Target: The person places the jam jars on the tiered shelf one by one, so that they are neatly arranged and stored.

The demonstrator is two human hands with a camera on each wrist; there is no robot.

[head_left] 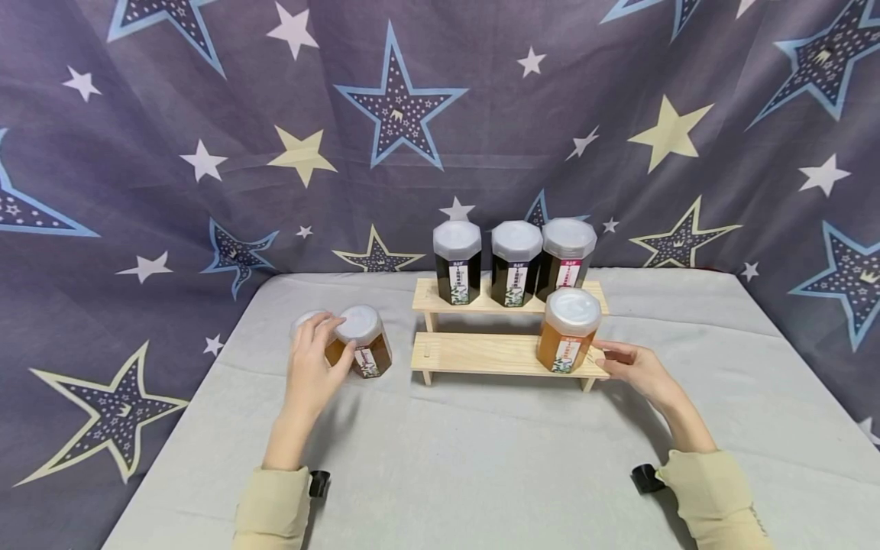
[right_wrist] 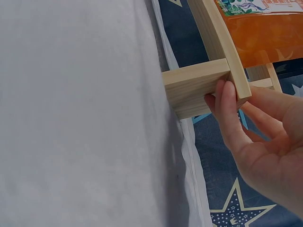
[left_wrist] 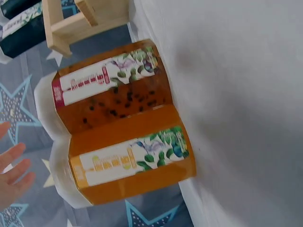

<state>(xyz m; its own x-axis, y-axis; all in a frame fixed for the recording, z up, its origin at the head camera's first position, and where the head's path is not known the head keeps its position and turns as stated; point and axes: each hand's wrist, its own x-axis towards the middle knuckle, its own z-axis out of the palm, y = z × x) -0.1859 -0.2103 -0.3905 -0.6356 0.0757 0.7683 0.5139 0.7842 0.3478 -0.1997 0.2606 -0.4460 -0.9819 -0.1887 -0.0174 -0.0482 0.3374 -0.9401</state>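
Note:
My left hand (head_left: 313, 370) is by two lidded jars at the left of the table, its fingers spread. In the left wrist view the fingertips (left_wrist: 19, 165) are apart from the white lids. One is an amber jar with dark bits (left_wrist: 116, 87), and beside it stands a plain orange jar (left_wrist: 132, 163). With thumb and fingers, my right hand (head_left: 639, 370) pinches the right end of the lower step of a two-tier wooden display rack (head_left: 481, 353). Close to those fingers an orange jar (head_left: 567, 332) stands upright on that step.
Three dark jars, a left one (head_left: 457, 263), a middle one (head_left: 516, 263) and a right one (head_left: 565, 256), stand on the rack's upper step. A grey cloth (head_left: 474, 466) covers the table. Behind hangs a star-patterned curtain (head_left: 495, 130).

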